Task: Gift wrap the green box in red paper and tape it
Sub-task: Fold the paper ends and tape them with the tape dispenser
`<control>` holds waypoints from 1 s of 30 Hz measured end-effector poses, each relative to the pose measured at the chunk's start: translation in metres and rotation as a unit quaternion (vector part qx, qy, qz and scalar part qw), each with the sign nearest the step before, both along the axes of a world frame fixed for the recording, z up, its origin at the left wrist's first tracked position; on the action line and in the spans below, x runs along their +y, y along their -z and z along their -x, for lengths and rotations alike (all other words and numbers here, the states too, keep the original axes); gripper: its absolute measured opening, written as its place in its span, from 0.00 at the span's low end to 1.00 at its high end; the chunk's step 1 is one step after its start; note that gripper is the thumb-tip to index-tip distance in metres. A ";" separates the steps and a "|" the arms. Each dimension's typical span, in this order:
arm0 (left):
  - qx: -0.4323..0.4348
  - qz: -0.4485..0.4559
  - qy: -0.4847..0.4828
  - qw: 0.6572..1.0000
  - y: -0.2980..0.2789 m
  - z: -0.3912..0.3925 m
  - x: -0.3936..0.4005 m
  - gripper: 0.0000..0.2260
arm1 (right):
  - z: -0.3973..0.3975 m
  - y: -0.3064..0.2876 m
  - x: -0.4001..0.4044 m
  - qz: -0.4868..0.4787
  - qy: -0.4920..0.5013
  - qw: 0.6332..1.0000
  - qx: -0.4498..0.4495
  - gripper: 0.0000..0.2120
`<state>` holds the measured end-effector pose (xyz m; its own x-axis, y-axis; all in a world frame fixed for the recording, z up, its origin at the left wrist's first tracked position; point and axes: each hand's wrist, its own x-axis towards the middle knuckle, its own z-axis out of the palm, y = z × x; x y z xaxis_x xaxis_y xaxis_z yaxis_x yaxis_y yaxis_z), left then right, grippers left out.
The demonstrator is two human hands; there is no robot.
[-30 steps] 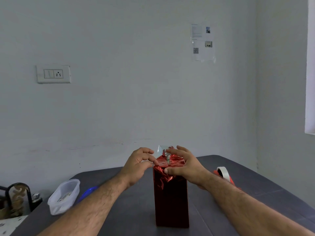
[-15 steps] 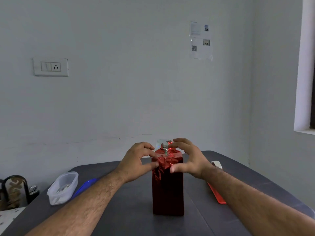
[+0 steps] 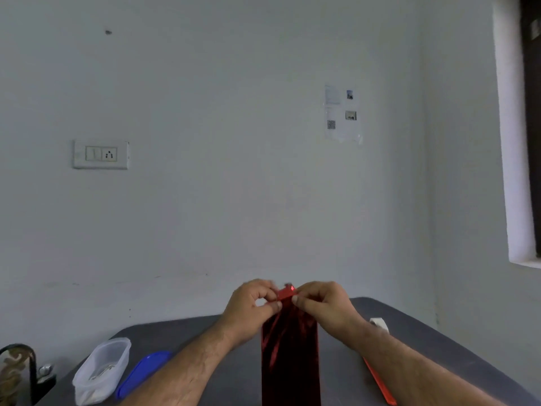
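Where both hands (image 3: 292,306) pinch: tall box's (image 3: 289,361) crinkled, glossy red paper (image 3: 285,294).

Soft, even daylight fills the room, dim rather than bright, with a cool grey-blue cast over the wall (image 3: 234,142). It appears to enter from the window recess (image 3: 515,142) at the right edge of the frame, whose inner face is the brightest area. Shadows are faint and diffuse. The red paper (image 3: 288,356) at lower centre shows thin glossy streaks of glare but is otherwise dark. The fingers (image 3: 272,288) at its top are smeared by motion blur. Straight lines bow slightly near the frame edges.
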<state>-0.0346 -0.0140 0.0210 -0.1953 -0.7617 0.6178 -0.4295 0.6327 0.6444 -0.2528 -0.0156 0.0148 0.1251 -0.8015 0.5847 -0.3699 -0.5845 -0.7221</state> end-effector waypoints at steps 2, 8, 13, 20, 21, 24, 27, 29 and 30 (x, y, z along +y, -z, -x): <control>0.033 -0.044 0.003 0.998 -0.006 0.006 -0.002 0.07 | -0.003 -0.007 -0.001 -0.024 -0.008 0.999 -0.043 0.12; 0.156 -0.102 0.026 0.982 -0.013 0.013 -0.002 0.10 | -0.006 -0.024 0.007 -0.087 -0.030 0.981 -0.173 0.05; 0.173 -0.132 -0.005 0.976 -0.006 0.003 -0.002 0.14 | 0.001 -0.022 0.010 -0.097 -0.030 0.982 -0.158 0.03; -0.027 -0.287 -0.031 0.957 0.031 0.004 -0.009 0.44 | 0.003 0.015 -0.006 -0.223 0.060 0.969 0.088 0.25; -0.050 -0.289 -0.042 0.955 0.038 0.006 -0.013 0.43 | 0.002 0.021 -0.007 -0.258 0.066 0.954 0.136 0.28; -0.073 -0.305 -0.063 0.948 0.052 0.014 -0.025 0.39 | -0.006 0.039 -0.014 -0.304 0.083 0.931 0.187 0.30; -0.061 -0.314 -0.122 0.940 0.059 0.019 -0.041 0.27 | -0.017 0.044 -0.020 -0.308 0.131 0.921 0.199 0.22; -0.054 -0.337 -0.156 0.927 0.064 0.020 -0.052 0.22 | -0.023 0.045 -0.030 -0.322 0.169 0.913 0.185 0.18; -0.050 -0.356 -0.165 0.918 0.067 0.021 -0.055 0.22 | -0.025 0.049 -0.037 -0.340 0.181 0.908 0.166 0.18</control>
<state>-0.0551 -0.0686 -0.0456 0.0898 -0.9936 -0.0683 -0.6025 -0.1088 0.7907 -0.2279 -0.0528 -0.0340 -0.1404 -0.9866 -0.0829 -0.7114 0.1588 -0.6846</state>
